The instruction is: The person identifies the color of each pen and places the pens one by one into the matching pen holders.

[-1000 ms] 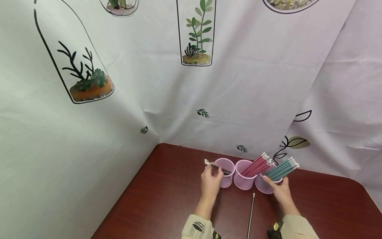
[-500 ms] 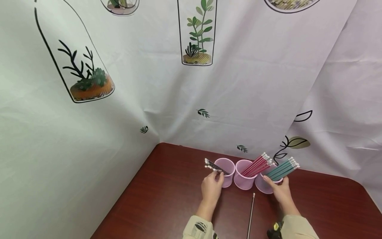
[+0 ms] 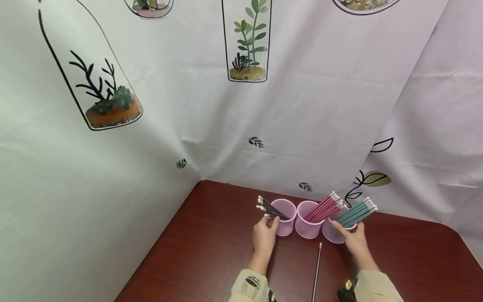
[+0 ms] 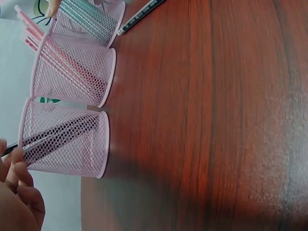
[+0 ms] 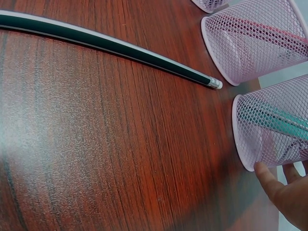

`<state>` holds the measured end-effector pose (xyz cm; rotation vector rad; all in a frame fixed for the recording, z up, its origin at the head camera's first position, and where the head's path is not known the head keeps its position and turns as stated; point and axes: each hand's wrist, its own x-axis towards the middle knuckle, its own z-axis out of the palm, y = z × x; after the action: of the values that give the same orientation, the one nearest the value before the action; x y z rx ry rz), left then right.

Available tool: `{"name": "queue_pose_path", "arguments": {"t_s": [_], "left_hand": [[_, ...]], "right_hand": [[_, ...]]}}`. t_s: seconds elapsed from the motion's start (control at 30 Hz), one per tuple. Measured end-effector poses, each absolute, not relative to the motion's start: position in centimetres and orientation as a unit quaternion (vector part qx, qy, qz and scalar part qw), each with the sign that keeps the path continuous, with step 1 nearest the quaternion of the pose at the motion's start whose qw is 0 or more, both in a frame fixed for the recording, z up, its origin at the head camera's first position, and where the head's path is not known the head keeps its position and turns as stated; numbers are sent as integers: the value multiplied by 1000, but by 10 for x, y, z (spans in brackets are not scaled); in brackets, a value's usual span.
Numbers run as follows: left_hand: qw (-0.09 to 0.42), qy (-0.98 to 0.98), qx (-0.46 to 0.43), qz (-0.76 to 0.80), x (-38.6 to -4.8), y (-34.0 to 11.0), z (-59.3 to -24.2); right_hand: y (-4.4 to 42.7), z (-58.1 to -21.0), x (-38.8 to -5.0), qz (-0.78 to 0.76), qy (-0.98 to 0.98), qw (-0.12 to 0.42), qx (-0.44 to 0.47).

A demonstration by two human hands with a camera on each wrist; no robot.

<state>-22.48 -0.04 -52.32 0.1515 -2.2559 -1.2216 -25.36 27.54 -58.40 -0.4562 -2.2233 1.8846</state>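
Observation:
My left hand is at the rim of the left pink mesh pencil cup. Its thumb and fingers pinch a black pencil near the white eraser end. Other black pencils lean leftward out of that cup. My right hand holds the right mesh cup, thumb at the front and fingers round its right side. Teal pencils lean to the right in it. In the right wrist view, a fingertip touches that cup near its base. Part of the left fingers is cut off in the left wrist view.
A middle mesh cup with pink-red pencils stands between the other two. One dark pencil lies on the brown table in front of the cups. A printed white cloth hangs behind.
My left hand has drawn back slightly toward the near-left rim of its cup. The black pencils there have spread apart along the rim. My right hand stays on the right cup.

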Motion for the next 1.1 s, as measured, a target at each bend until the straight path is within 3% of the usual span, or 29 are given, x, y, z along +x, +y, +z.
{"name": "queue_pose_path", "arguments": {"t_s": [0.17, 0.43, 0.57, 0.83, 1.1], "left_hand": [[237, -861, 39, -448, -220, 4, -528], [99, -945, -112, -290, -193, 42, -552], [82, -969, -155, -173, -177, 65, -562], [25, -989, -122, -74, -168, 82, -561], [20, -989, -104, -102, -169, 79, -556]], "right_hand": [[275, -580, -252, 639, -747, 98, -156], [272, -565, -242, 615, -769, 71, -157], [272, -560, -241, 619, -768, 63, -153], [258, -537, -228, 622, -768, 65, -141], [272, -568, -245, 614, -772, 68, -151]]}}
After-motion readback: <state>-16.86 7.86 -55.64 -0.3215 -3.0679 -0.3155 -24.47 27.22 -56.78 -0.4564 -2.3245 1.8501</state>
